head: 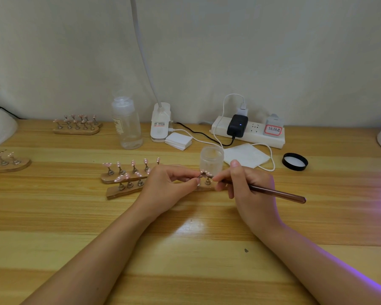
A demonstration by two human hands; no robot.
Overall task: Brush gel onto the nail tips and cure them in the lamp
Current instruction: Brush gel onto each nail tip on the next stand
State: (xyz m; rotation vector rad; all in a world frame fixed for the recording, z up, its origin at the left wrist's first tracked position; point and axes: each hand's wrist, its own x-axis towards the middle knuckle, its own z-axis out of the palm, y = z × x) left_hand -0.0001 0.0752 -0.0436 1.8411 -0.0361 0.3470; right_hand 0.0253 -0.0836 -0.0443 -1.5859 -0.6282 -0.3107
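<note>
Steadily, Gel Goes On

Left hand pinches a nail tip on its stand (above the wooden surface); right hand grips the brush. A slip could smear gel onto fingers.

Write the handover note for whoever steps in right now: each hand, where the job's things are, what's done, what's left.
Left hand: pinches one nail tip on its stand, above the near wooden holder.
Right hand: grips the brush, bristle end at that tip.
Open gel jar stands just behind the hands; its black lid lies to the right.
Second holder sits directly behind the near one; two more are at far left.
Done: cannot tell which tips are already coated.
Left: finish brushing, then cure; purple light comes from the right edge, and the lamp itself is barely in view.
</note>
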